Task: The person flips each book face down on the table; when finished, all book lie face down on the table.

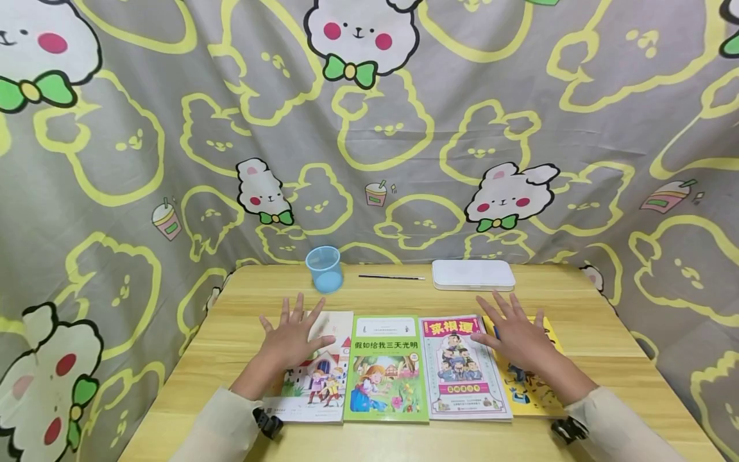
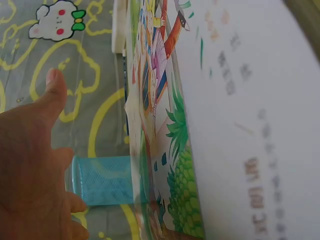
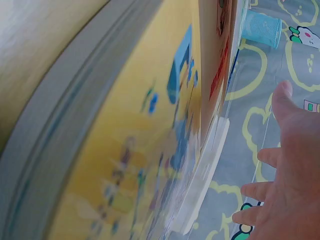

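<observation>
My left hand point(image 1: 292, 343), fingers spread, is over a white book point(image 1: 323, 366) with a castle and children on its cover. My right hand point(image 1: 516, 337) is spread in the same way over a yellow book point(image 1: 522, 391), its thumb reaching over the pink-and-white book point(image 1: 458, 366). Between the hands lies a green book point(image 1: 387, 372) with a girl among flowers. In the left wrist view the left hand point(image 2: 35, 165) appears raised off the cover, and the right wrist view shows the right hand point(image 3: 295, 165) likewise apart from the yellow book point(image 3: 145, 140).
Behind the row of books stand a blue mesh pen cup point(image 1: 325, 269), a thin dark pencil or brush point(image 1: 391, 277) and a white case point(image 1: 473, 274). The wooden table point(image 1: 277, 443) meets a grey cartoon curtain point(image 1: 358, 141) at the back and sides.
</observation>
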The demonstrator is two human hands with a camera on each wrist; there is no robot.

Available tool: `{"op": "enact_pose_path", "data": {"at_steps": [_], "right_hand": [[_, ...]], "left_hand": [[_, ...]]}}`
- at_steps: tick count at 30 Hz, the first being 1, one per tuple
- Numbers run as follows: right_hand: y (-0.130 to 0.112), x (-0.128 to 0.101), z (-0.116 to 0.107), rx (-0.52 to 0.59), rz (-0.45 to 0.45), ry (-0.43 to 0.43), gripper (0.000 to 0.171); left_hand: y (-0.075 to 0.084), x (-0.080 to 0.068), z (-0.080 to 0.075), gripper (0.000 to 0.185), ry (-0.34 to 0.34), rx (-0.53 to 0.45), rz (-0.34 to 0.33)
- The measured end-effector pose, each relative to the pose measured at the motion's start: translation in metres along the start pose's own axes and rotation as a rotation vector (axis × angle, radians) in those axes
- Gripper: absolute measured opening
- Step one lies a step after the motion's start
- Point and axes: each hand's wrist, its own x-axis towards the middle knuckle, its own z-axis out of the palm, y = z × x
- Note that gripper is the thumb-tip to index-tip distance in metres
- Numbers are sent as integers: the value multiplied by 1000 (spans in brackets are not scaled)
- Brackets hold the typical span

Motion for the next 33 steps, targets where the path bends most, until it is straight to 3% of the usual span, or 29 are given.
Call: {"op": "enact_pose_path", "data": {"at_steps": [20,33], "right_hand": [[-29,26,13,27,-77,28,86],[-52,44,19,26,-128,-7,84]], "left_hand": [[-11,-17,4,92,-43,-22,-31],[-18,-32,6,96,-81,-53,-35]]}}
